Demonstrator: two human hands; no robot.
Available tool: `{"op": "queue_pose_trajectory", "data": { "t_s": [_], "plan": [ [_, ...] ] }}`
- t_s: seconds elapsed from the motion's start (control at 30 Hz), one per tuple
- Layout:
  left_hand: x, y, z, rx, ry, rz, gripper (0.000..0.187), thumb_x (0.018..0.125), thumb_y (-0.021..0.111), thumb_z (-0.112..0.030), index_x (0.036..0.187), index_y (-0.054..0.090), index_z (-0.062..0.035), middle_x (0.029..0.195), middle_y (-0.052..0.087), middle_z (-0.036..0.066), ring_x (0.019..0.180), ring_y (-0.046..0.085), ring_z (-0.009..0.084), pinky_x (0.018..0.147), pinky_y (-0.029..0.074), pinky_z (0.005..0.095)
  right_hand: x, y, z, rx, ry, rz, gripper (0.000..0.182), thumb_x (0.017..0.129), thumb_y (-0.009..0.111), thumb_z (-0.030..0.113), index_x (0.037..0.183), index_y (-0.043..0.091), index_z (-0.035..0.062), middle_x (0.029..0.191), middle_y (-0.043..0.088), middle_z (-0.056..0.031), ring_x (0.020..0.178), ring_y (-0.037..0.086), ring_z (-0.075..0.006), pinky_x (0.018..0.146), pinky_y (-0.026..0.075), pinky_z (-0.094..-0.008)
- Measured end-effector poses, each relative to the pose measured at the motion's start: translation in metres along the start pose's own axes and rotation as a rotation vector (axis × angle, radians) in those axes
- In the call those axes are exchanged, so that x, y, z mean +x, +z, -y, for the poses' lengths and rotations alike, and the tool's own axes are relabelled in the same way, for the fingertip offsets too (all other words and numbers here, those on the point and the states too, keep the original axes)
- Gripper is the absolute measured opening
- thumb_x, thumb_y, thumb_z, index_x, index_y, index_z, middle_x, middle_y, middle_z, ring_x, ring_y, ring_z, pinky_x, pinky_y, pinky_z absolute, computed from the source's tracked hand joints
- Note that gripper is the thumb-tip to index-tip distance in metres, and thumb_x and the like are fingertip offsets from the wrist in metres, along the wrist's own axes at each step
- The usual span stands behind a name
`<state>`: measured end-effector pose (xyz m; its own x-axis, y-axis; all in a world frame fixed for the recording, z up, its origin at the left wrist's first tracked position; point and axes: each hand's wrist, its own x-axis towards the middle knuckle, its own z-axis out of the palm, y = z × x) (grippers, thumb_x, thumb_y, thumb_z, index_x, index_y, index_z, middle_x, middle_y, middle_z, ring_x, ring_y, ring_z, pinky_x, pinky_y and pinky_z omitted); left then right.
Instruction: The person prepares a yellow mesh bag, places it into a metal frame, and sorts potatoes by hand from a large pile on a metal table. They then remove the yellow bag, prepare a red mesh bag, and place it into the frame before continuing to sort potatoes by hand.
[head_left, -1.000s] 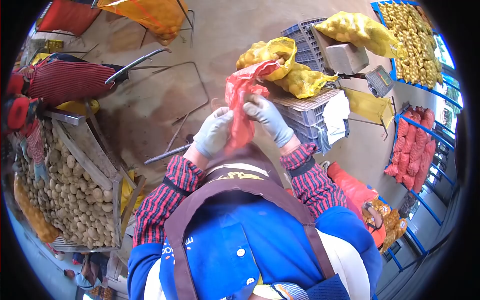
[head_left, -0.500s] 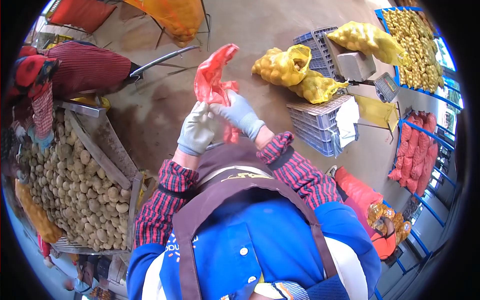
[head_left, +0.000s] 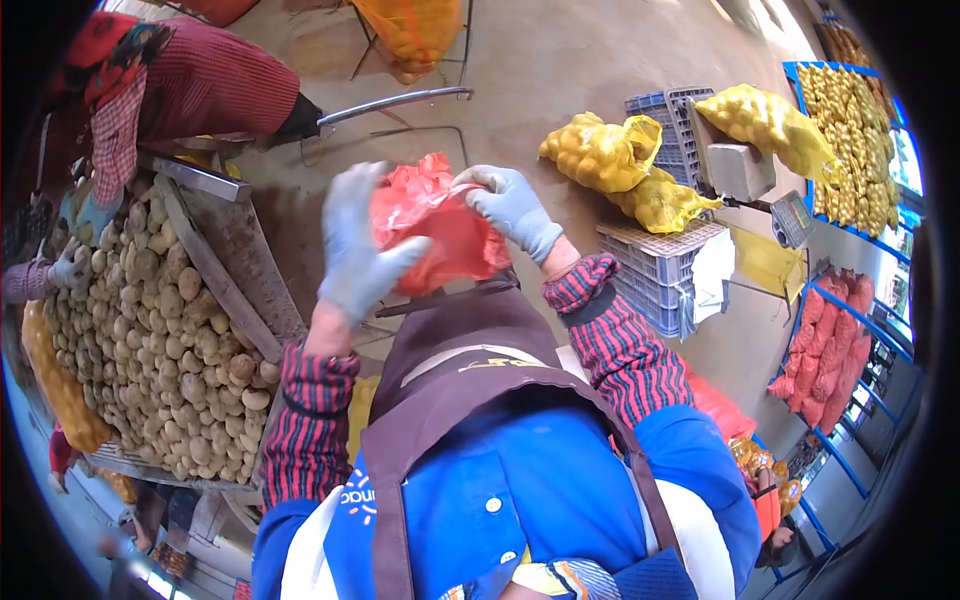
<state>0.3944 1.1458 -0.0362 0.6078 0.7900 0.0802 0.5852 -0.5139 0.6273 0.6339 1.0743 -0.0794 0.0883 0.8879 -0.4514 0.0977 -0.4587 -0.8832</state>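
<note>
A red mesh bag [head_left: 455, 235] hangs in front of my apron with its mouth spread wide. My right hand [head_left: 512, 210], in a pale grey glove, pinches the bag's rim at its upper right. On the bag's left side is my left hand [head_left: 362, 250], gloved too, its fingers apart and slightly blurred, the thumb pointing right across the bag's edge. Beneath the bag, a dark metal frame [head_left: 440, 300] is partly hidden by the bag and my apron.
Potatoes [head_left: 190, 350] fill a wooden-edged bin at the left, with co-workers [head_left: 215, 80] beside it. Yellow sacks [head_left: 600, 150] lie near stacked crates [head_left: 650, 270] and a scale [head_left: 792, 220] at the right. Red sacks [head_left: 825, 350] rest on a blue rack. An orange sack [head_left: 415, 35] hangs at the top.
The bunched red bag is now opened out and lower. My left hand has let go and moved left with fingers spread. My right hand has shifted slightly right and up. The view has turned a little.
</note>
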Motion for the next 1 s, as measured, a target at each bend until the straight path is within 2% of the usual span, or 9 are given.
{"op": "queue_pose_trajectory", "data": {
  "t_s": [0.1, 0.17, 0.23, 0.3, 0.37, 0.47, 0.5, 0.7, 1.0],
  "plan": [
    [0.031, 0.015, -0.007, 0.092, 0.107, 0.107, 0.073, 0.074, 0.079, -0.026, 0.140, 0.055, -0.0083, 0.138, 0.056, 0.020, 0.135, 0.046, 0.0370, 0.117, 0.032, 0.0495, 0.002, 0.009, 0.012, 0.039, -0.026, 0.013, 0.020, 0.092, 0.065, 0.003, 0.110, 0.071, -0.0002, 0.094, 0.068, 0.0042, 0.085, 0.057, -0.0039, 0.076, 0.049, -0.0227],
    [0.031, 0.035, 0.038, 0.119, -0.195, 0.621, 0.041, 0.080, 0.069, -0.011, 0.121, 0.069, -0.0105, 0.123, 0.068, 0.015, 0.123, 0.059, 0.0319, 0.117, 0.034, 0.0504, -0.004, 0.003, 0.008, -0.042, -0.073, 0.042, 0.024, 0.088, 0.065, 0.004, 0.112, 0.072, 0.0030, 0.094, 0.072, -0.0012, 0.085, 0.065, -0.0112, 0.080, 0.053, -0.0283],
    [0.012, 0.039, 0.072, -0.045, -0.085, 0.306, 0.025, 0.081, 0.062, -0.004, 0.102, 0.074, -0.0102, 0.100, 0.073, 0.010, 0.106, 0.066, 0.0307, 0.115, 0.036, 0.0485, -0.010, -0.012, 0.002, -0.989, -0.103, 0.184, 0.029, 0.084, 0.064, 0.005, 0.111, 0.073, 0.0070, 0.096, 0.074, -0.0103, 0.088, 0.071, -0.0256, 0.085, 0.055, -0.0355],
    [0.005, 0.028, 0.085, 0.054, -0.066, 0.360, 0.027, 0.080, 0.062, -0.005, 0.104, 0.074, -0.0102, 0.103, 0.072, 0.011, 0.102, 0.065, 0.0363, 0.113, 0.039, 0.0464, 0.005, -0.029, -0.025, -1.077, 0.031, 0.273, 0.031, 0.081, 0.063, 0.005, 0.109, 0.074, 0.0091, 0.104, 0.072, -0.0181, 0.099, 0.069, -0.0360, 0.092, 0.055, -0.0405],
    [0.013, 0.024, 0.106, 0.234, -0.083, 0.452, 0.025, 0.084, 0.063, -0.005, 0.106, 0.074, -0.0079, 0.108, 0.073, 0.009, 0.100, 0.068, 0.0293, 0.108, 0.045, 0.0395, 0.025, -0.045, -0.066, -0.606, -0.196, -0.079, 0.030, 0.080, 0.062, 0.003, 0.107, 0.074, 0.0074, 0.108, 0.072, -0.0142, 0.102, 0.069, -0.0312, 0.091, 0.055, -0.0383],
    [0.023, 0.047, 0.162, -0.786, -0.748, 0.134, 0.017, 0.094, 0.066, -0.006, 0.109, 0.072, -0.0054, 0.109, 0.072, 0.004, 0.102, 0.064, 0.0130, 0.096, 0.049, 0.0275, 0.064, -0.050, -0.060, 0.188, 0.182, -0.015, 0.024, 0.084, 0.064, 0.002, 0.107, 0.071, -0.0007, 0.106, 0.072, -0.0036, 0.097, 0.065, -0.0146, 0.088, 0.053, -0.0289],
    [0.035, 0.047, 0.166, -0.975, -0.680, 0.032, 0.017, 0.098, 0.062, -0.006, 0.112, 0.071, -0.0044, 0.109, 0.072, 0.003, 0.100, 0.063, 0.0117, 0.095, 0.048, 0.0266, 0.077, -0.050, -0.065, 0.308, 0.209, 0.001, 0.022, 0.086, 0.063, 0.003, 0.106, 0.070, -0.0013, 0.103, 0.072, -0.0032, 0.094, 0.064, -0.0127, 0.087, 0.052, -0.0274],
    [0.088, 0.056, 0.190, -0.514, -0.642, -0.276, 0.022, 0.101, 0.057, -0.006, 0.118, 0.069, -0.0024, 0.110, 0.070, 0.001, 0.101, 0.061, 0.0103, 0.094, 0.047, 0.0251, 0.134, -0.032, -0.044, 0.016, 0.141, -0.176, 0.018, 0.089, 0.066, 0.005, 0.105, 0.072, 0.0013, 0.090, 0.069, 0.0001, 0.079, 0.059, -0.0098, 0.071, 0.051, -0.0271],
    [0.130, 0.037, 0.234, -0.649, -0.734, 0.326, 0.029, 0.094, 0.054, 0.002, 0.117, 0.071, -0.0047, 0.096, 0.063, -0.005, 0.084, 0.054, 0.0066, 0.075, 0.045, 0.0218, 0.189, -0.012, -0.078, 0.425, 0.310, -0.344, 0.026, 0.090, 0.070, 0.005, 0.115, 0.071, -0.0012, 0.091, 0.070, -0.0040, 0.079, 0.063, -0.0148, 0.075, 0.052, -0.0293]
  ]
}}
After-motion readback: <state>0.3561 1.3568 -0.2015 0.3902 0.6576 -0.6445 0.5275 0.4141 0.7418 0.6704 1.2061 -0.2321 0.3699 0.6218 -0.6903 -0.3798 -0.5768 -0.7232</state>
